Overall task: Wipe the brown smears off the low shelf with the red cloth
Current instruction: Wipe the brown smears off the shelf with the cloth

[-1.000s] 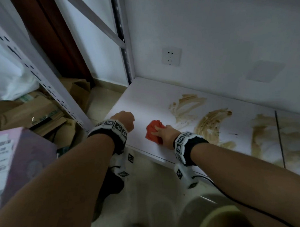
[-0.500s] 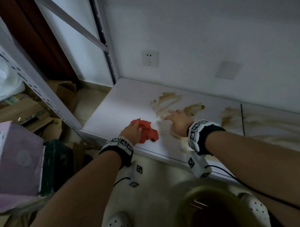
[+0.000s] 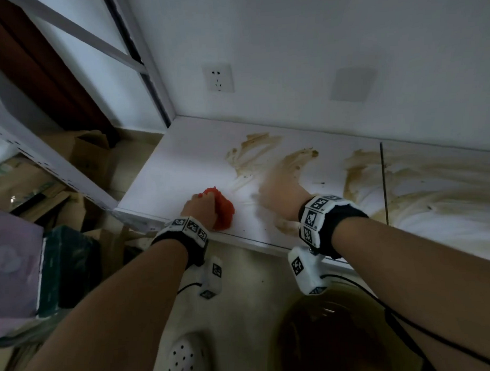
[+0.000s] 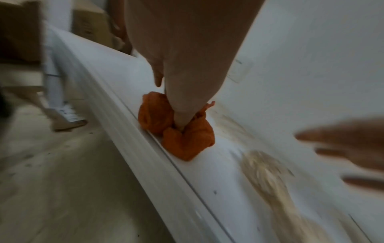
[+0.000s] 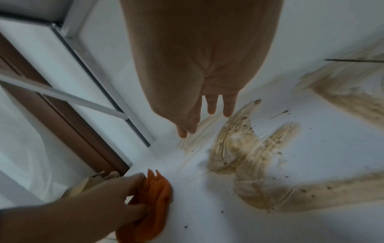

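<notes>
Over at nine o'clock in the head view we pass the cardboard boxes (image 3: 90, 152) on the floor and the perforated rack upright (image 3: 51, 161), then we reach the low shelf (image 3: 187, 159). Here's the switch: a second ago our right hand had the red cloth (image 3: 224, 211), and now our left hand (image 3: 201, 209) grips it, fingers curled into the bunched fabric, pinning it on the shelf just inside the front edge. Moving toward three o'clock, our right hand (image 3: 280, 189) has let go and spread out, fingers straight and apart, low over the brown smears (image 3: 295, 161); it's blurred, so we can't tell whether it touches the surface. The smears run on rightward, past the seam (image 3: 383, 180) between boards, broad and untouched. On the wall at twelve o'clock sits the socket (image 3: 218, 77). So we judge the wiping has barely begun: the cloth has changed hands, sits on clean board at the smears' left, and the left hand looks set to sweep rightward.
</notes>
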`<state>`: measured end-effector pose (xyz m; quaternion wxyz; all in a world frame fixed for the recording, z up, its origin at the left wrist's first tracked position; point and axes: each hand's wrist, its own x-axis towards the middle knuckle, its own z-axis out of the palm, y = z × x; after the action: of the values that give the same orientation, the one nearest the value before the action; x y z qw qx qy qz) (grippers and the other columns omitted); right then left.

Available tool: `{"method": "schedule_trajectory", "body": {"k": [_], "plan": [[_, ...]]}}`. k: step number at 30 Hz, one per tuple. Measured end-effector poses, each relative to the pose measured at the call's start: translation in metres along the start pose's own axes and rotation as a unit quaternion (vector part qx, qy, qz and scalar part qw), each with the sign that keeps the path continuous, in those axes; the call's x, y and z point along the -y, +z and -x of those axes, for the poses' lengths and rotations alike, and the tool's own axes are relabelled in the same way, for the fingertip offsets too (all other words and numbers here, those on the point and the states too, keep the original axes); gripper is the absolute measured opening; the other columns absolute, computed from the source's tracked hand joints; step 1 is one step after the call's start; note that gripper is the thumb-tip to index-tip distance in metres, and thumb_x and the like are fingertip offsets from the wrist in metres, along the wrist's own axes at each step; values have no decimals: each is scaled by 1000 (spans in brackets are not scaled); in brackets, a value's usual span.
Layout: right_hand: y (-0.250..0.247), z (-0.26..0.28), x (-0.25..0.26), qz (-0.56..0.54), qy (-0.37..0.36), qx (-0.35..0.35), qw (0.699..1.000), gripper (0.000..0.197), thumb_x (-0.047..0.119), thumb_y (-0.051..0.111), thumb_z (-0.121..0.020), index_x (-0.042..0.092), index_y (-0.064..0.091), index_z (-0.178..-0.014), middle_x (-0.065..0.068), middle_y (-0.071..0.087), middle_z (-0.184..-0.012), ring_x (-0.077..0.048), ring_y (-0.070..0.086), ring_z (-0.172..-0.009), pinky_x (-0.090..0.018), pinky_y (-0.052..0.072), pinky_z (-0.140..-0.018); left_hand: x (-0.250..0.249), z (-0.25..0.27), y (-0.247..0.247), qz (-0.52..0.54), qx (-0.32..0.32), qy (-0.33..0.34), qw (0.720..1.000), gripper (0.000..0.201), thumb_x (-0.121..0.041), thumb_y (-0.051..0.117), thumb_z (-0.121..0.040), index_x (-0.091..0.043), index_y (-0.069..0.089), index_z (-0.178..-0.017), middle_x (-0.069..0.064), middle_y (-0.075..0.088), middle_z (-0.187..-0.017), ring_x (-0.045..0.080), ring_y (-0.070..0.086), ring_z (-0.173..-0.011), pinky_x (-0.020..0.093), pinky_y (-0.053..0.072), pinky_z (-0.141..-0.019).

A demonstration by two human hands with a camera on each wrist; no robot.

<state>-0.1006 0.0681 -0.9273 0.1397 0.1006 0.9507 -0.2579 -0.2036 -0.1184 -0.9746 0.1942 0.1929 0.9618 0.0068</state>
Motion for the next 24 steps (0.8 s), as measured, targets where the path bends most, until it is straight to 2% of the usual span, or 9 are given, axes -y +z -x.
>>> {"method": "schedule_trajectory", "body": {"k": [4,7,10,13,16,18,21,22,24], "plan": [[-14,20,-2,11,14,23,1000,40,15,35,-98,10,52,-134,-10,42,-145,-28,32,-137,-36,23,-115,15,10,0,14,2,-15,1000,48,-21,47,-91,-16,38,-137,18,52,-125,35,55,-112,42,47,-97],[-17,26,-5,18,44,44,998,39,10,39,-95,10,55,-130,-8,46,-142,-31,33,-136,-37,21,-116,9,19,-1,30,17,-20,999,59,-16,49,-89,-14,28,-144,21,54,-125,37,54,-114,40,44,-97],[-14,23,-10,54,65,69,994,36,9,40,-93,13,62,-120,-4,54,-132,-32,39,-130,-39,25,-114,-2,22,-6,71,23,-34,997,51,-15,45,-93,-15,29,-141,20,54,-129,38,52,-119,40,41,-101],[-18,24,-9,90,72,94,989,37,10,41,-93,17,58,-126,-2,50,-135,-31,36,-131,-40,24,-114,-13,28,-8,19,4,27,999,51,-34,47,-94,-20,34,-142,13,47,-137,34,48,-124,42,39,-106],[-25,29,-8,104,68,92,988,40,8,38,-95,17,56,-129,-4,48,-138,-28,37,-130,-37,20,-115,-27,34,-5,-37,4,123,992,42,-25,45,-96,-27,45,-138,4,42,-137,28,46,-126,38,39,-106],[-29,31,-7,101,69,90,988,42,7,38,-96,18,54,-133,-3,43,-144,-28,31,-136,-35,27,-112,-33,32,-1,-51,19,165,985,38,-27,45,-97,-32,47,-135,0,44,-136,25,48,-124,36,40,-103],[-29,30,-6,99,82,89,988,40,6,38,-96,16,57,-129,-5,47,-141,-27,39,-131,-29,38,-99,-41,36,4,-73,28,188,979,40,-31,45,-98,-30,45,-138,-2,44,-141,24,47,-125,34,41,-103],[-28,30,-4,105,84,94,987,40,6,38,-95,16,57,-129,-4,48,-140,-27,39,-131,-28,37,-100,-41,37,7,-86,27,205,975,42,-31,45,-98,-28,43,-140,-2,42,-143,23,46,-127,34,40,-104],[-26,29,1,117,82,100,985,43,5,39,-94,18,53,-133,-3,44,-142,-29,31,-136,-34,27,-113,-34,41,10,-112,28,229,967,44,-27,45,-98,-28,41,-142,-1,40,-147,23,43,-130,31,36,-107]]}}
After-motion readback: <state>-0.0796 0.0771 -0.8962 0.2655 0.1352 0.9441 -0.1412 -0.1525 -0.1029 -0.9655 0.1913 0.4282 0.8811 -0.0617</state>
